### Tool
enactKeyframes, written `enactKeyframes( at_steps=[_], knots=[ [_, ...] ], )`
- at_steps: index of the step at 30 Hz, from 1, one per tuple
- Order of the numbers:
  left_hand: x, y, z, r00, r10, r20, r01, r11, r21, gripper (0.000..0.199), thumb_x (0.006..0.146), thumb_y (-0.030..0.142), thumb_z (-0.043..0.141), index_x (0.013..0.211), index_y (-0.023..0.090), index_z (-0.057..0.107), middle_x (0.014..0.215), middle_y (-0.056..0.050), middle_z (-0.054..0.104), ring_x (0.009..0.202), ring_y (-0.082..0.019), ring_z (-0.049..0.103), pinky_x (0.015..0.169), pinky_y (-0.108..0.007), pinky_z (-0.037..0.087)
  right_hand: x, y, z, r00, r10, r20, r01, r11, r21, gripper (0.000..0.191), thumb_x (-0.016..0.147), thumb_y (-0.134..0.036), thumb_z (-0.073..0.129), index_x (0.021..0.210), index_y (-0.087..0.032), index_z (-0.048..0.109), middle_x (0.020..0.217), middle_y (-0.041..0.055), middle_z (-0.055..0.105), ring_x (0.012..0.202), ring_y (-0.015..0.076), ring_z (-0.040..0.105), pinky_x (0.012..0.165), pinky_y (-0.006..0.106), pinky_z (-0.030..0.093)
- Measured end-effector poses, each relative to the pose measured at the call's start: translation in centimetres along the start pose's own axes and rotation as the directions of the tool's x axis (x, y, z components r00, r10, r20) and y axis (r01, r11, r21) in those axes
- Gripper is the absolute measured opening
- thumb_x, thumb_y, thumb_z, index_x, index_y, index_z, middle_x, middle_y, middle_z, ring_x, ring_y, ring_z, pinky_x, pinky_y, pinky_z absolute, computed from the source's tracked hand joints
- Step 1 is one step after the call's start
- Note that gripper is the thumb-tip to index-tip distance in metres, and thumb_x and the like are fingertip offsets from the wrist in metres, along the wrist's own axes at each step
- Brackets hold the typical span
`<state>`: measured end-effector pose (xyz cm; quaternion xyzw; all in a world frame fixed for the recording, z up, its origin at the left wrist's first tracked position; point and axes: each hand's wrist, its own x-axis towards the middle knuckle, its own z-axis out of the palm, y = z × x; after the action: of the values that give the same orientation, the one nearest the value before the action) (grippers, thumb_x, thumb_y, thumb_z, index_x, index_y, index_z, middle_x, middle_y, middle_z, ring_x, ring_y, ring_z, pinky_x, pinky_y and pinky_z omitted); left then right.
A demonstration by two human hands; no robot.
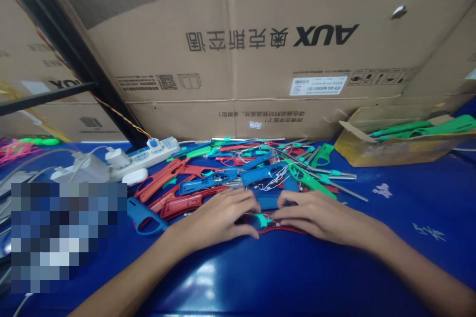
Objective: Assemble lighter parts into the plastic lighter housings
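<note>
Between the left forearm (pixel 145 265) and right forearm (pixel 409 260), the blue counter (pixel 223 277) gives a hand room to slide. Just past the fingers (pixel 247 203), a heap of coloured casings (pixel 262 175) and metal rods (pixel 353 193) blocks the way, backed by upright cardboard (pixel 230 69). A power strip (pixel 143 157) crowds the far left; an open box (pixel 366 152) obstructs the far right.

Soft, rather dim light, white glare on the blue tabletop (pixel 260 277), slight blur, pixelated patch (pixel 65 237) lower left, stretched edges
</note>
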<state>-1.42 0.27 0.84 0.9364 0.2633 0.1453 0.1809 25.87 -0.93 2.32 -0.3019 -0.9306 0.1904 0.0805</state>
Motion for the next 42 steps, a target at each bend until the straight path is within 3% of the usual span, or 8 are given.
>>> enactKeyframes(
  at_steps=[11, 15, 18, 25, 34, 38, 42],
  knots=[
    [0.1, 0.5, -0.1, 1.0, -0.014, 0.021, 0.013, 1.0, 0.01, 0.038, 0.091, 0.051, 0.064, 0.115, 0.022, 0.06, 0.109, -0.004, 0.063, 0.102, -0.022, 0.06, 0.088, -0.033, 0.047, -0.1, 0.1, 0.1, 1.0, -0.024, 0.001, 0.024, 0.999, -0.042, 0.03, 0.103, -0.031, 0.045, 0.124, -0.037, 0.066, 0.104, 0.0023, 0.062, 0.079, 0.0131, 0.06, 0.071, 0.028, 0.043],
    [0.0, 0.7, -0.2, 0.999, -0.024, 0.034, 0.023, 0.999, 0.022, 0.04, 0.091, 0.049, 0.065, 0.121, 0.023, 0.058, 0.114, -0.005, 0.062, 0.107, -0.023, 0.059, 0.093, -0.035, 0.047, -0.2, -0.1, -0.4, 1.0, 0.018, 0.016, -0.018, 1.0, -0.012, 0.025, 0.102, -0.036, 0.048, 0.111, -0.032, 0.071, 0.102, 0.0014, 0.062, 0.079, 0.0132, 0.06, 0.072, 0.028, 0.043],
    [0.0, 0.6, -0.2, 0.999, -0.024, 0.038, 0.024, 1.0, 0.016, 0.04, 0.092, 0.046, 0.066, 0.123, 0.023, 0.057, 0.116, -0.005, 0.062, 0.109, -0.023, 0.058, 0.094, -0.035, 0.047, -0.2, 0.0, -0.5, 0.999, 0.033, -0.004, -0.033, 0.999, -0.006, 0.026, 0.101, -0.037, 0.049, 0.104, -0.028, 0.073, 0.101, 0.0025, 0.062, 0.08, 0.0141, 0.06, 0.073, 0.028, 0.044],
    [-0.1, 0.6, -0.2, 1.0, -0.007, 0.009, 0.007, 1.0, 0.018, 0.037, 0.095, 0.046, 0.062, 0.125, 0.024, 0.057, 0.117, -0.006, 0.062, 0.11, -0.023, 0.059, 0.096, -0.037, 0.047, -0.3, 0.2, -0.2, 0.991, 0.02, -0.132, -0.021, 1.0, -0.002, 0.033, 0.101, -0.039, 0.048, 0.127, -0.026, 0.064, 0.104, 0.0058, 0.066, 0.087, 0.0167, 0.064, 0.075, 0.03, 0.049],
    [0.0, 0.6, -0.4, 1.0, 0.016, -0.018, -0.016, 0.999, 0.033, 0.031, 0.1, 0.044, 0.055, 0.122, 0.022, 0.059, 0.111, -0.006, 0.064, 0.103, -0.022, 0.062, 0.09, -0.035, 0.05, -0.6, 1.5, -0.8, 0.984, 0.031, -0.177, -0.052, 0.992, -0.116, 0.035, 0.104, -0.036, 0.04, 0.114, -0.022, 0.07, 0.101, 0.0068, 0.068, 0.086, 0.0175, 0.065, 0.073, 0.031, 0.052],
    [0.0, 0.5, -0.4, 1.0, 0.012, -0.002, -0.012, 0.999, 0.039, 0.03, 0.1, 0.042, 0.056, 0.122, 0.022, 0.059, 0.112, -0.006, 0.064, 0.104, -0.022, 0.061, 0.091, -0.035, 0.05, -0.4, 2.0, -0.6, 0.974, 0.095, -0.206, -0.124, 0.983, -0.135, 0.035, 0.103, -0.039, 0.04, 0.113, -0.023, 0.07, 0.101, 0.0063, 0.069, 0.088, 0.0192, 0.066, 0.075, 0.033, 0.053],
    [-0.1, 0.6, -0.5, 1.0, -0.001, 0.01, 0.0, 0.999, 0.043, 0.029, 0.1, 0.04, 0.055, 0.124, 0.023, 0.057, 0.114, -0.006, 0.063, 0.106, -0.022, 0.061, 0.093, -0.036, 0.049, -0.5, 3.0, -0.3, 0.891, 0.24, -0.385, -0.325, 0.93, -0.172, 0.034, 0.1, -0.041, 0.045, 0.114, -0.023, 0.07, 0.106, 0.0072, 0.072, 0.096, 0.0239, 0.068, 0.081, 0.038, 0.053]
  ],
)
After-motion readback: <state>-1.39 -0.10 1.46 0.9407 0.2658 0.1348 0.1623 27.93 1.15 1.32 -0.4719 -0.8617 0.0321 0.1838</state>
